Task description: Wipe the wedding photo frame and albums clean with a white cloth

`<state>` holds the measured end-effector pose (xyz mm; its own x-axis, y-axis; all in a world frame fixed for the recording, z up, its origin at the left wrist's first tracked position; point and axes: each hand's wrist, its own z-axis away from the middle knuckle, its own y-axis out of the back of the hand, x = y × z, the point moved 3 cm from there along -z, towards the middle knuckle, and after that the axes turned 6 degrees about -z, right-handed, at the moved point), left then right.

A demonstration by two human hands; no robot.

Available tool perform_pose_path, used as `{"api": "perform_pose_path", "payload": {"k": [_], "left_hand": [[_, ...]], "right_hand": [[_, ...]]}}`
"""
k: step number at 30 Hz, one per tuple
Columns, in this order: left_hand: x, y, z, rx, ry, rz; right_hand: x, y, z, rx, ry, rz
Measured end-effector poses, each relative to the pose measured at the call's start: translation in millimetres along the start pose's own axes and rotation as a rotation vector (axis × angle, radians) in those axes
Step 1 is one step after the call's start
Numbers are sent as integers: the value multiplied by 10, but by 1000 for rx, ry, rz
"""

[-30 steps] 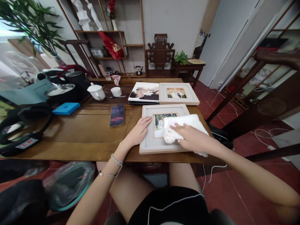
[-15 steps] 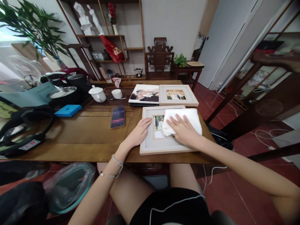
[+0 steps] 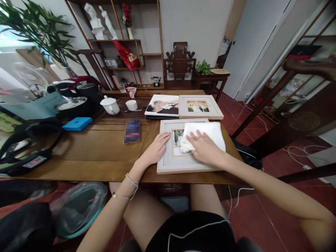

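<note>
A pale wooden photo frame (image 3: 168, 164) lies flat at the near edge of the wooden table (image 3: 99, 147). My left hand (image 3: 154, 150) rests flat on the frame's left border, fingers stretched out. My right hand (image 3: 204, 148) presses a folded white cloth (image 3: 210, 131) onto the frame's glass, fingers spread flat on top of the cloth. The cloth covers the right half of the picture.
A second framed photo (image 3: 199, 106) and a photo album (image 3: 162, 105) lie just behind. A phone (image 3: 132, 130) lies to the left, with a blue box (image 3: 77, 123), a white teapot (image 3: 110, 105), a cup (image 3: 131, 104) and black headphones (image 3: 26, 147) further left. A lined bin (image 3: 76, 210) stands below the table.
My right hand has slid the cloth up and back across the glass, away from the frame's near edge. My left hand has stayed on the frame.
</note>
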<state>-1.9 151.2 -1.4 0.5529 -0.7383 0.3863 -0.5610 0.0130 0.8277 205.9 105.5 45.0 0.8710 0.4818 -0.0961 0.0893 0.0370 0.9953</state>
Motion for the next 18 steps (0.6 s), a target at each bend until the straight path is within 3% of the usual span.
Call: {"api": "perform_pose_path", "payload": {"k": [5, 10, 13, 18], "left_hand": [[-7, -7, 4, -2, -5, -5], [-15, -15, 10, 11, -25, 8], [-20, -16, 11, 13, -18, 12], [-27, -24, 7, -11, 1, 4]], "right_hand": [[-524, 191, 532, -120, 207, -178], [-768, 148, 644, -141, 244, -147], [-634, 12, 522, -93, 167, -81], [-53, -79, 117, -18, -59, 69]]}}
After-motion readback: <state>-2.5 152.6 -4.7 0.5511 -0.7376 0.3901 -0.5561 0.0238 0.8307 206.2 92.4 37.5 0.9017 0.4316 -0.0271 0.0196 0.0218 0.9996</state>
